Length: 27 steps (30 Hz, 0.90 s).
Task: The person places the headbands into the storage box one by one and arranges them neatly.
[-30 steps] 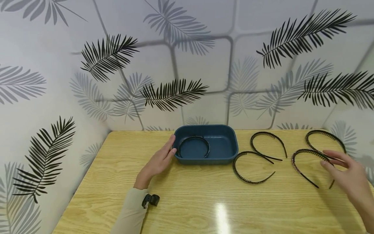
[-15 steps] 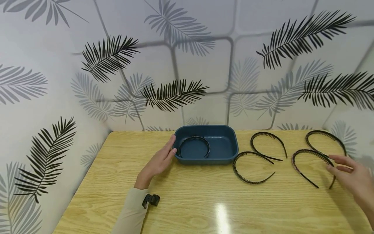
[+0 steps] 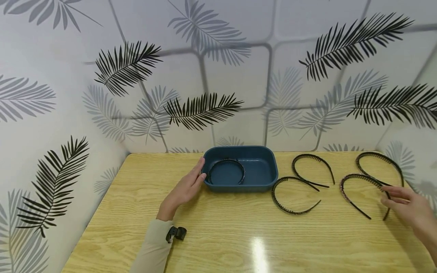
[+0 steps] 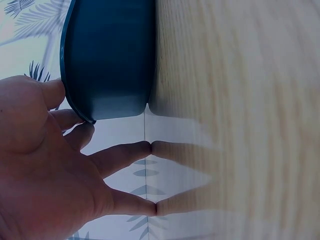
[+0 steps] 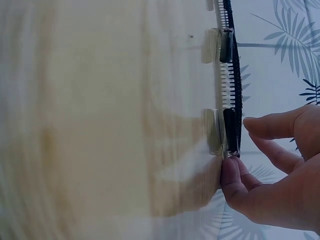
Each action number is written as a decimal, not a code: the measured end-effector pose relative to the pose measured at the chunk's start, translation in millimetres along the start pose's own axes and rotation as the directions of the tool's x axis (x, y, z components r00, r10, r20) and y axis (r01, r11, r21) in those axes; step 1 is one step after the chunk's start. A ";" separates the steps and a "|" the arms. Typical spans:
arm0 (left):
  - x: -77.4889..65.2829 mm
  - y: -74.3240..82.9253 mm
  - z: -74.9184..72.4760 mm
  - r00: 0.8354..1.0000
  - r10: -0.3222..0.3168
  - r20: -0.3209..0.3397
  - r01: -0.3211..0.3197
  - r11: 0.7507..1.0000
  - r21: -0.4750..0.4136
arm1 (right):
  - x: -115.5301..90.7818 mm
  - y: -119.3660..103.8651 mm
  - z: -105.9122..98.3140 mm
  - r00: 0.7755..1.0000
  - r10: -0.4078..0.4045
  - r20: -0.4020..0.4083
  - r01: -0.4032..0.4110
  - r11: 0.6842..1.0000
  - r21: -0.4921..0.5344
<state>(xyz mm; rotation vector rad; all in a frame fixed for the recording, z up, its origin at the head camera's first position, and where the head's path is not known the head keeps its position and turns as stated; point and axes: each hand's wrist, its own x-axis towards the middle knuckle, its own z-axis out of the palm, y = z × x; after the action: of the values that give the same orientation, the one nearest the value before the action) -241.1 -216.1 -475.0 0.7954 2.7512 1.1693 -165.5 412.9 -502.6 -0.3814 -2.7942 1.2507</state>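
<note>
A blue rectangular container (image 3: 261, 172) stands near the wall with one black toothed headband (image 3: 227, 161) inside its left half. My left hand (image 3: 186, 187) rests its fingers and thumb against the container's left end; in the left wrist view two lower fingertips meet the table. At the right, my right hand (image 3: 411, 208) is at the right leg of a headband with a speckled left side (image 3: 345, 192). Its slightly bent fingers overlap that leg in the head view. In the right wrist view, the fingertips (image 5: 230, 170) are right at the headband's capped ends (image 5: 230, 132).
Behind that headband, another black headband (image 3: 396, 163) overlaps it. Between the container and these lie two more, a back one (image 3: 315, 156) and a front one (image 3: 278, 203), with crossing legs. The wooden table (image 3: 205, 239) ends at a leaf-patterned wall (image 3: 235, 83).
My right hand has drifted a little downward and right along the headband's right leg. The headbands, container and left hand look unchanged.
</note>
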 end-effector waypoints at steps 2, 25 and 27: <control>0.2 -0.4 0.1 1.000 0.000 0.001 0.000 1.000 0.001 | 1.8 2.1 0.4 1.000 -0.002 0.000 0.002 1.000 -0.014; -0.1 -2.5 1.6 1.000 0.004 0.004 -0.004 1.000 0.008 | 3.0 3.1 -7.0 1.000 0.014 0.004 -0.014 0.999 -0.044; 0.2 -2.6 1.4 1.000 0.003 0.003 -0.003 1.000 0.007 | 1.3 2.8 -7.7 1.000 0.007 0.008 -0.007 1.000 0.012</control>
<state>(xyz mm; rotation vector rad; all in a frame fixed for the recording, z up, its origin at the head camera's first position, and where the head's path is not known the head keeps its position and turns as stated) -242.0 -216.6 -477.8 0.8015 2.7539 1.1585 -165.0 420.6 -499.5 -0.3871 -2.7935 1.2723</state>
